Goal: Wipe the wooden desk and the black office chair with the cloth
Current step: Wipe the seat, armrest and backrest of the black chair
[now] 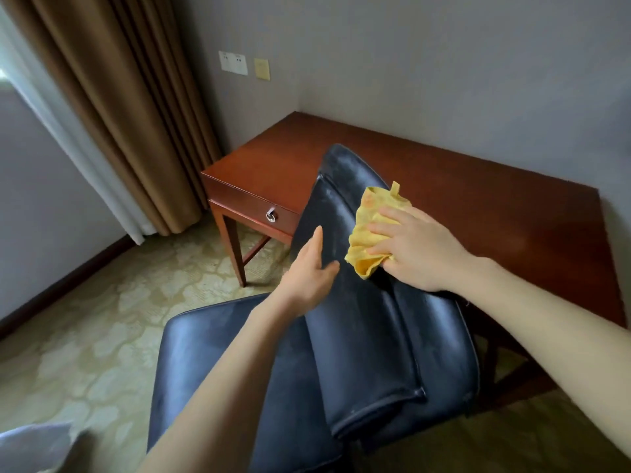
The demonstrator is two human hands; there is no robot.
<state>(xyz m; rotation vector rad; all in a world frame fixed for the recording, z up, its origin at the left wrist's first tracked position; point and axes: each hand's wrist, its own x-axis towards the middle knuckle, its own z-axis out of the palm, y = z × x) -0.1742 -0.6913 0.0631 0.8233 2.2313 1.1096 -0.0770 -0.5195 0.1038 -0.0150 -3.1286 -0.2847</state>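
Note:
The black office chair (372, 339) stands in front of the reddish wooden desk (478, 199), its padded backrest leaning toward the desk and its seat at the lower left. A crumpled yellow cloth (370, 227) lies on the upper part of the backrest. My right hand (415, 249) presses flat on the cloth, fingers spread over it. My left hand (312, 268) rests on the left edge of the backrest, fingers extended, holding nothing.
The desk sits in the room's corner with a drawer and metal ring pull (271, 216) at its left end. Brown curtains (136, 114) hang to the left. Patterned carpet (102, 319) covers the floor. Wall sockets (234, 63) are above the desk.

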